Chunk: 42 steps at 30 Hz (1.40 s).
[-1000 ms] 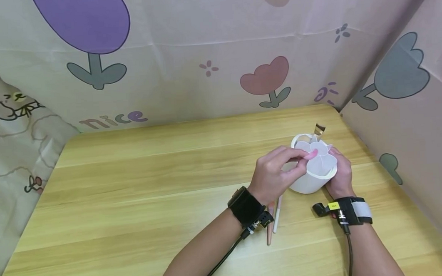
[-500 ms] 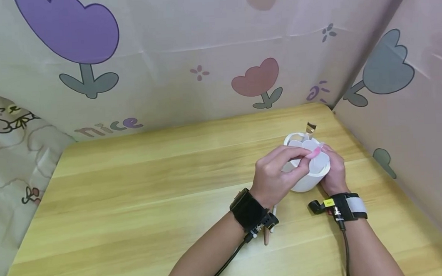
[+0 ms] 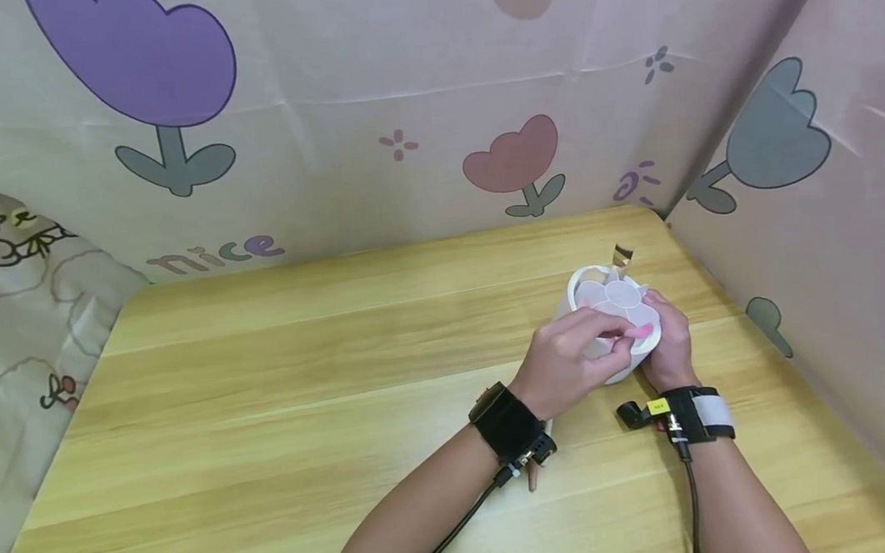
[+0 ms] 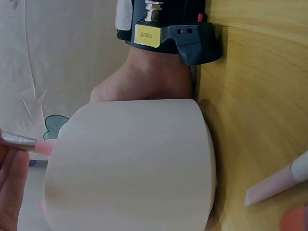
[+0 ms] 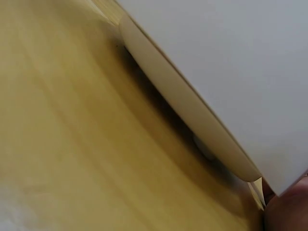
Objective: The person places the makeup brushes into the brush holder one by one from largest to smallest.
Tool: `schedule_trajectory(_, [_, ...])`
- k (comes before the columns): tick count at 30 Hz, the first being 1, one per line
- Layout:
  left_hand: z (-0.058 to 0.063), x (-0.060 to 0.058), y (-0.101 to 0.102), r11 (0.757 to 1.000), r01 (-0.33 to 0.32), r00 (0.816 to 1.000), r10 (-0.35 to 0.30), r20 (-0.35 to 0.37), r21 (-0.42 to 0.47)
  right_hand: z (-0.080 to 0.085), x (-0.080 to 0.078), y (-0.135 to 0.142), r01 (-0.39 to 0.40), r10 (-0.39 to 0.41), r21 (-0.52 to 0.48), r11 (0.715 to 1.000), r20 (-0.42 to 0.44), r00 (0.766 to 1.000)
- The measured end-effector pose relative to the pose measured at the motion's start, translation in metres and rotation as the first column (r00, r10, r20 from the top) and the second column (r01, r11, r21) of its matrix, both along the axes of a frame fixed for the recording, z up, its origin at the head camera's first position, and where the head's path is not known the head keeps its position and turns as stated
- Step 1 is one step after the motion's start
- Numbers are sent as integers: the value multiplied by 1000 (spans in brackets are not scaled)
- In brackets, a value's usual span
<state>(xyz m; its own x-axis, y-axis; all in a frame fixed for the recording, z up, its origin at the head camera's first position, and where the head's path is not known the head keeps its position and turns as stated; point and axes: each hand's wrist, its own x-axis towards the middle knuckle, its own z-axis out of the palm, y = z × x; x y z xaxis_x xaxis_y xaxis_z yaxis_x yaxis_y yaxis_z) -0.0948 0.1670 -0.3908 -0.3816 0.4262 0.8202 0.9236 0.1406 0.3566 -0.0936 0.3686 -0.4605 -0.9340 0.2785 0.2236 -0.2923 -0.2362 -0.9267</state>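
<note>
My left hand (image 3: 570, 362) pinches a makeup brush (image 4: 19, 141) with a silver ferrule; its pink tip (image 3: 641, 331) is over the front part of a white round holder (image 3: 652, 347). A pale flower-shaped insert (image 3: 624, 294) fills the holder's top. My right hand (image 3: 671, 340) grips the holder's right side, its fingers mostly hidden behind the wall. In the left wrist view the holder's smooth white wall (image 4: 130, 163) takes up the middle. The right wrist view shows its lower edge (image 5: 187, 103) close above the tabletop.
A gold-ended piece (image 3: 622, 256) sticks up from the holder's back. Under my left wrist, a brown handle (image 3: 533, 476) lies on the wooden table (image 3: 270, 419); the left wrist view shows a pale brush (image 4: 274, 186) there. Printed cloth (image 3: 347, 173) hangs behind and at both sides.
The left hand has moved the brush's pink tip from the middle of the flower insert towards the holder's front rim. The right hand keeps its grip; the view has shifted slightly.
</note>
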Motion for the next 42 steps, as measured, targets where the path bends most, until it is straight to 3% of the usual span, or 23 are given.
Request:
schedule_trajectory(11, [-6, 0, -1, 997, -41, 999, 43, 28, -59, 0, -1, -2, -15, 15, 10, 1000, 2, 1000])
schedule_trajectory(21, [-5, -2, -5, 996, -52, 998, 54, 38, -69, -1, -1, -1, -29, 27, -69, 997, -37, 999])
schedule_trajectory(33, [-9, -6, -17, 999, -43, 996, 44, 83, -16, 0, 1, 0, 8, -10, 30, 1000, 34, 999])
schedule_trajectory(42, [-10, -7, -21, 999, -47, 993, 49, 104, -22, 1, 0, -3, 19, -19, 22, 1000, 25, 1000])
